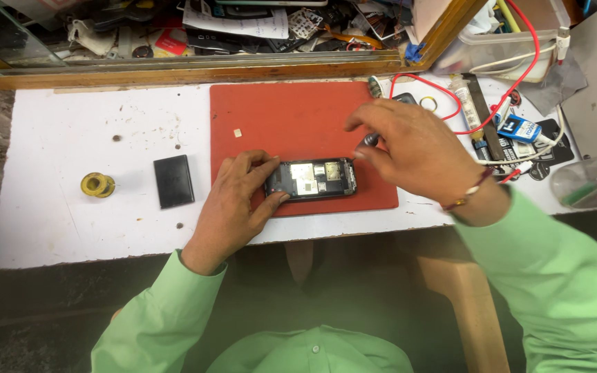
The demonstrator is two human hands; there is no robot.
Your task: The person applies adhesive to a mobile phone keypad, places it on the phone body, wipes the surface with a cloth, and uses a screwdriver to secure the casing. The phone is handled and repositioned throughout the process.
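An opened small phone with its circuit board showing lies on the red mat. My left hand grips the phone's left end, thumb and fingers around it. My right hand hovers over the phone's right end and holds a thin dark tool, its handle between my fingers and its tip down by the phone's right edge. Both sleeves are light green.
A black battery and a yellow solder spool lie left of the mat on the white table. Red and white wires, a syringe and small parts crowd the right. A cluttered glass case runs along the back.
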